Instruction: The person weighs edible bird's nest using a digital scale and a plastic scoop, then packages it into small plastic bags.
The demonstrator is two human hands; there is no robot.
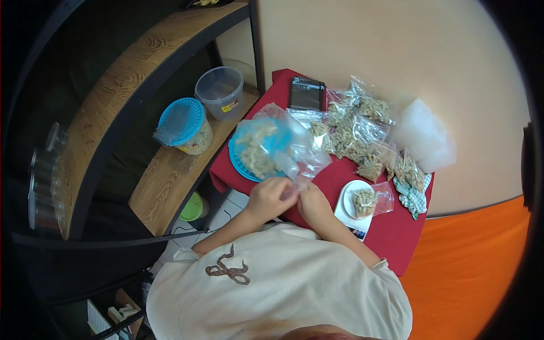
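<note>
My left hand and my right hand are close together at the table's front edge, fingers pinched on the edge of a clear plastic bag. Just beyond them, a larger clear bag of pale, knobbly snack pieces rests over a blue round tray. To the right of my right hand, a white kitchen scale carries a small filled bag with its clear top flap lying out to the side.
Several filled bags crowd the back of the red-covered table, near a black flat case. White plastic bags and a checked cloth lie at right. The left shelf holds a blue-lidded tub and a clear bucket.
</note>
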